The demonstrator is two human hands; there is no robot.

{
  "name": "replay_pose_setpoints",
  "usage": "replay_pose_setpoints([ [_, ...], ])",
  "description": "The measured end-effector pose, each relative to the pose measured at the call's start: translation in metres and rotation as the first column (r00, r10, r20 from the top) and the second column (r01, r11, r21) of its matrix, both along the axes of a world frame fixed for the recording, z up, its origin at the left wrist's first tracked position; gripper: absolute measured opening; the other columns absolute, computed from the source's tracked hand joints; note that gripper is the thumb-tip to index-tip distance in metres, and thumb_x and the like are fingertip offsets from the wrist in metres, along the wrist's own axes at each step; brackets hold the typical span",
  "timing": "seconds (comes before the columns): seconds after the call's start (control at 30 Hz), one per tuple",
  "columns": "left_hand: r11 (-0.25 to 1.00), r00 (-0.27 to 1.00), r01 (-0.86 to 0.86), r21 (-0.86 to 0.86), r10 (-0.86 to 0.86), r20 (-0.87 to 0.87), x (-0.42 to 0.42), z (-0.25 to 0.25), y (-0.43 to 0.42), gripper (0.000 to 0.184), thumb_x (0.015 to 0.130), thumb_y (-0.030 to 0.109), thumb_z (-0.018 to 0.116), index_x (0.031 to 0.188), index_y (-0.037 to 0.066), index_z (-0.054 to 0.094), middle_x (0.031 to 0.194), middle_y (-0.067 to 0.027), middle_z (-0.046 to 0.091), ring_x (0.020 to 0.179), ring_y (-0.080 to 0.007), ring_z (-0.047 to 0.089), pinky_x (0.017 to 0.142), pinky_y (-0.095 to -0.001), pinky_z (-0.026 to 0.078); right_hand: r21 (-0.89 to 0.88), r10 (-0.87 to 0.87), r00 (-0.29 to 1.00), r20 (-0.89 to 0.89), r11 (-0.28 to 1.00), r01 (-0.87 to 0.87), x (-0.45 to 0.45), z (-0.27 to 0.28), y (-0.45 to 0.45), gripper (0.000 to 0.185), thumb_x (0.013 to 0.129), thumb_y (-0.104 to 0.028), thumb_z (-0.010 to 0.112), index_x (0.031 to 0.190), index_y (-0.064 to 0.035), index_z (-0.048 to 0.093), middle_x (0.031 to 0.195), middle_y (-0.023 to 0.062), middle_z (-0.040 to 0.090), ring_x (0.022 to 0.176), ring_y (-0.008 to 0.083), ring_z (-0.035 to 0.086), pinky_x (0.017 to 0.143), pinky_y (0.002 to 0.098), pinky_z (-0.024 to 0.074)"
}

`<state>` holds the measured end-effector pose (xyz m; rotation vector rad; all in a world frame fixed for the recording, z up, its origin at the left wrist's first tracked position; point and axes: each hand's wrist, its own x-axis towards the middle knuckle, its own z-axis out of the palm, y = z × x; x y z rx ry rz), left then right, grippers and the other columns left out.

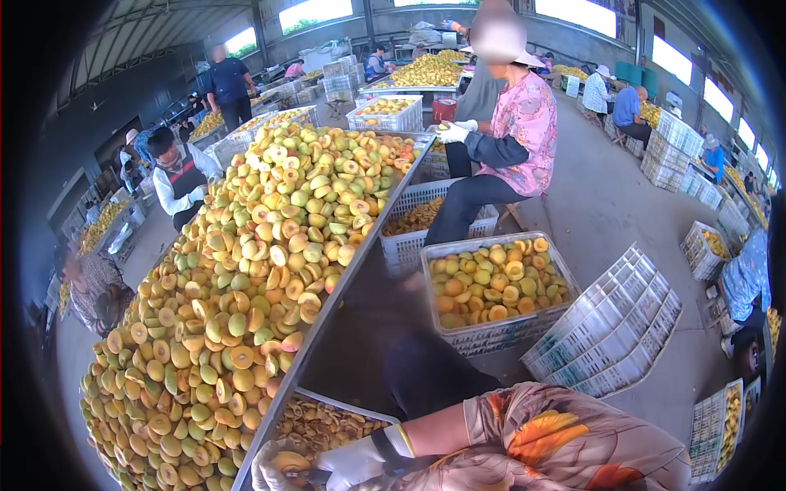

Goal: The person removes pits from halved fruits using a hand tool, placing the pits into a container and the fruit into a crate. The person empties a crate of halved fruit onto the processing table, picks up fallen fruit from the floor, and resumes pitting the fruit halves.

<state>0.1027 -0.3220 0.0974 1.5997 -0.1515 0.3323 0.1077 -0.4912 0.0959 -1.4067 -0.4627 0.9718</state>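
Note:
At the bottom edge, my left hand (270, 468), in a whitish glove, is closed round a yellow-orange fruit (291, 461). My right hand (357, 463), gloved in white with a dark band at the wrist, is closed right beside that fruit. Something dark and thin shows between the hands, too small to name. Just behind them is a crate (348, 403) of brownish fruit pieces (323, 427). A huge heap of halved yellow-green fruit (237, 303) lies on a metal-edged table (348, 286) to the left.
A crate of fruit halves (501, 282) stands ahead, with tilted, nested empty crates (606, 327) to its right. A co-worker in a pink floral shirt (524, 131) sits beyond, over another crate (405, 245). Across the heap sits a co-worker in a dark vest (184, 176).

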Motion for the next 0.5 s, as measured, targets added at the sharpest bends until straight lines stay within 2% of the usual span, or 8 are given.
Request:
replay_pose_setpoints([
  [0.1,0.999,0.998,-0.014,0.041,0.012,0.060,0.000,0.009,-0.003,0.058,0.105,0.047,0.046,0.105,-0.006,0.069,0.082,-0.0104,0.068,0.073,-0.0207,0.061,0.072,-0.0353,0.050,0.186,0.125,0.959,-0.254,0.979,-0.078,0.003,0.000,-0.003,0.029,0.093,-0.016,0.062,0.066,-0.0094,0.057,0.054,-0.0014,0.048,0.043,0.0106,0.043,0.042,0.0278,0.0347],
  [0.13,0.999,0.999,-0.004,0.037,0.002,0.052,0.001,0.006,-0.002,0.058,0.105,0.047,0.046,0.104,-0.006,0.069,0.081,-0.0105,0.068,0.073,-0.0213,0.062,0.073,-0.0359,0.051,0.154,0.113,0.962,-0.250,0.985,-0.076,0.001,0.007,-0.003,0.033,0.095,-0.015,0.058,0.063,-0.0128,0.051,0.053,-0.0036,0.042,0.043,0.0085,0.038,0.042,0.0264,0.0311],
  [0.23,0.993,0.993,0.056,0.103,-0.066,0.100,0.003,0.000,0.009,0.056,0.104,0.044,0.048,0.101,-0.007,0.070,0.079,-0.0117,0.070,0.075,-0.0234,0.064,0.075,-0.0369,0.051,0.257,0.261,0.911,-0.319,0.949,-0.182,0.008,-0.005,-0.003,0.033,0.095,-0.015,0.058,0.062,-0.0130,0.050,0.053,-0.0035,0.043,0.042,0.0084,0.037,0.042,0.0265,0.0300],
  [0.3,0.993,0.993,0.072,0.095,-0.080,0.086,0.004,-0.001,0.011,0.054,0.104,0.043,0.049,0.099,-0.007,0.070,0.079,-0.0122,0.071,0.076,-0.0235,0.065,0.075,-0.0366,0.052,0.209,0.244,0.926,-0.287,0.960,-0.188,0.008,-0.006,-0.002,0.034,0.094,-0.016,0.058,0.062,-0.0134,0.050,0.053,-0.0047,0.040,0.042,0.0081,0.036,0.041,0.0266,0.0288],
  [0.4,0.994,0.995,0.090,0.059,-0.092,0.036,0.000,-0.001,0.013,0.056,0.104,0.045,0.049,0.103,-0.007,0.069,0.078,-0.0126,0.071,0.074,-0.0240,0.066,0.076,-0.0358,0.053,0.172,0.244,0.937,-0.250,0.963,-0.205,0.008,-0.010,0.002,0.034,0.094,-0.017,0.059,0.062,-0.0139,0.050,0.052,-0.0054,0.039,0.042,0.0081,0.036,0.041,0.0267,0.0284],
  [0.5,0.995,0.995,0.101,0.005,-0.101,-0.009,-0.003,-0.005,0.022,0.057,0.104,0.047,0.050,0.107,-0.007,0.069,0.078,-0.0127,0.072,0.078,-0.0249,0.067,0.080,-0.0371,0.054,0.247,0.340,0.885,-0.316,0.931,-0.269,0.013,-0.013,0.004,0.033,0.094,-0.017,0.059,0.063,-0.0145,0.051,0.052,-0.0048,0.041,0.041,0.0093,0.036,0.041,0.0273,0.0286],
])
